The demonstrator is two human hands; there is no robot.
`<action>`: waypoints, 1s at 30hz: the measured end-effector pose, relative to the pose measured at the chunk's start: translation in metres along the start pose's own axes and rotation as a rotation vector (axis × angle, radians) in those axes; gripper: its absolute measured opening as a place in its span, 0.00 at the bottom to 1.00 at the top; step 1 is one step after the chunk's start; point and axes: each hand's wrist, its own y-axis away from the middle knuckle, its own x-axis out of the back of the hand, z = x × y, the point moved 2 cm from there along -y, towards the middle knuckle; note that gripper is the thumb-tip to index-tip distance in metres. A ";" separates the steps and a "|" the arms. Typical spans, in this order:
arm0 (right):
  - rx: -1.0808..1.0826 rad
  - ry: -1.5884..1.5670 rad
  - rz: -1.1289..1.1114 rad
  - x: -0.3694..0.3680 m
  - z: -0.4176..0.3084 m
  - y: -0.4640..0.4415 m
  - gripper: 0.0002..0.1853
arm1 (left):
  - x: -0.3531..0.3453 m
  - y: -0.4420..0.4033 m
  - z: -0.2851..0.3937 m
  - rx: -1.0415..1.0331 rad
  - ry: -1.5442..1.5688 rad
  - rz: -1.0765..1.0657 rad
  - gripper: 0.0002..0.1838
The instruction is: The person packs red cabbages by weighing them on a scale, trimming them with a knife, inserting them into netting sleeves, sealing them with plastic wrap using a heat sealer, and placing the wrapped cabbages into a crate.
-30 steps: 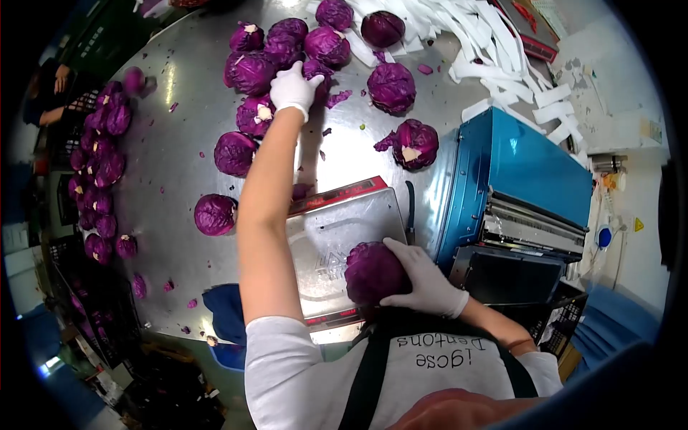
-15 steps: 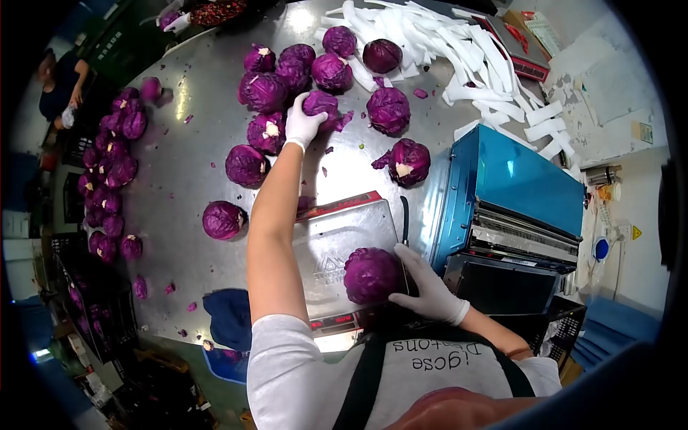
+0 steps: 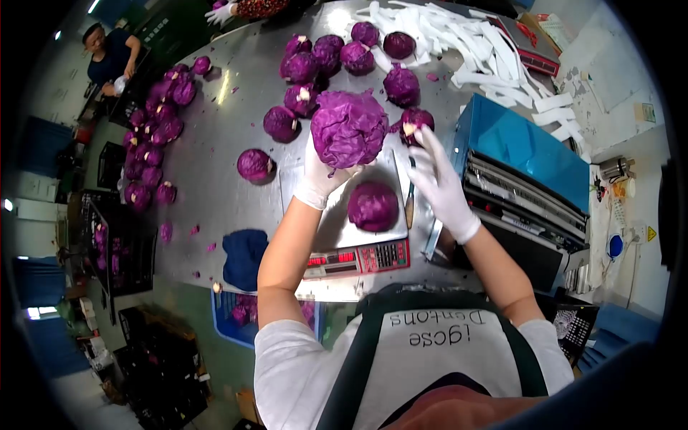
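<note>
My left hand [image 3: 319, 179], in a white glove, holds up a large purple cabbage [image 3: 349, 131] from below, above the far part of the weighing scale [image 3: 337, 236]. A second purple cabbage [image 3: 373, 206] rests on the scale's metal plate, just under and nearer than the raised one. To the right of them my right hand [image 3: 446, 192], also gloved, is raised with its fingers apart and nothing in it. Its fingertips overlap a cabbage with a pale cut stem [image 3: 416, 123] in the view; whether they touch, I cannot tell. A knife [image 3: 409, 208] lies beside the scale.
More purple cabbages [image 3: 299, 67] stand on the steel table [image 3: 215, 136], with a pile [image 3: 154, 136] along its left edge. White foam strips [image 3: 487, 61] cover the back right. A blue machine [image 3: 527, 158] stands right. A blue crate [image 3: 233, 330] sits below; a person [image 3: 111, 57] is far left.
My left hand has brought a cabbage from the far group back toward me, over the scale. My right hand has left the cabbage on the scale and risen, fingers spread. The view has shifted.
</note>
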 end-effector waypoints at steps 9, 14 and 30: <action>-0.041 -0.489 -0.316 -0.014 -0.038 0.036 0.40 | 0.001 0.098 -0.082 0.092 -0.109 -0.188 0.37; -0.133 -0.384 -0.389 -0.025 -0.015 0.046 0.31 | -0.017 0.147 -0.098 -0.252 -0.183 0.189 0.44; 0.027 0.436 -0.260 -0.049 0.092 0.034 0.53 | 0.120 0.137 -0.074 -0.893 -1.314 1.071 0.39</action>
